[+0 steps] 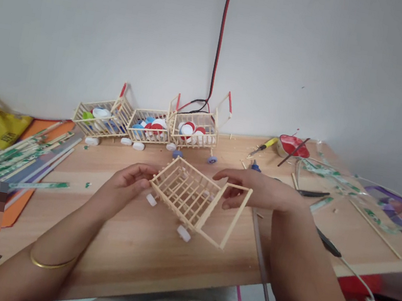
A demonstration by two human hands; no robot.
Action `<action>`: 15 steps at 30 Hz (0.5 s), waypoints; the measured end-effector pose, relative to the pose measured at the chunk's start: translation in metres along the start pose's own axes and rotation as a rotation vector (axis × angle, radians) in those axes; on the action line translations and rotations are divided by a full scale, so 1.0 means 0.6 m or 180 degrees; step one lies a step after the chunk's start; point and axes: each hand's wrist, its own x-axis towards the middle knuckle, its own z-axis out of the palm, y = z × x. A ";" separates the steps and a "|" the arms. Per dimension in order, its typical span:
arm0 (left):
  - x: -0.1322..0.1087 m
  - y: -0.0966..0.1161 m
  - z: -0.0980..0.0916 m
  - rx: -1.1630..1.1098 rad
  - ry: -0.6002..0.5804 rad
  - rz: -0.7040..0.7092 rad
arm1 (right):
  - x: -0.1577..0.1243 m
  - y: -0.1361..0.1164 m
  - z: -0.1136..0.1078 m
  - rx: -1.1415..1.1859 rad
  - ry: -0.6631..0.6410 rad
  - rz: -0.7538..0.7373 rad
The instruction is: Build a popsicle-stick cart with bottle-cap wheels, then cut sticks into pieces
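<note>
The little pale wooden-stick cart (191,203) sat mid-frame, looking mostly built: white round wheels (183,233) and squared stick handle (237,219) on, only decoration maybe left. Left hand (128,185) pinched its corner; right hand (261,186) curled loosely by the handle, grip unclear.

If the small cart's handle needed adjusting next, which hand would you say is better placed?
Most likely the right hand: it is close beside the handle, at that end of the small cart, whereas the left hand is at the opposite end.
</note>
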 end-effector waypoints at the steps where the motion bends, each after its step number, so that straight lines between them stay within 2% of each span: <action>1: 0.000 -0.004 0.003 -0.0083 -0.0031 -0.0007 | -0.004 -0.007 -0.002 0.0007 -0.0085 -0.0048; 7: 0.003 -0.023 0.004 -0.0512 -0.0089 -0.0212 | -0.001 -0.029 0.008 0.0201 0.0042 -0.0406; 12: 0.004 -0.006 0.004 -0.0981 -0.0018 -0.0428 | 0.011 -0.029 0.022 0.0541 0.0266 -0.0399; 15: 0.003 0.004 0.004 -0.1214 -0.0134 -0.0647 | 0.021 -0.030 0.034 0.0526 0.0625 -0.0434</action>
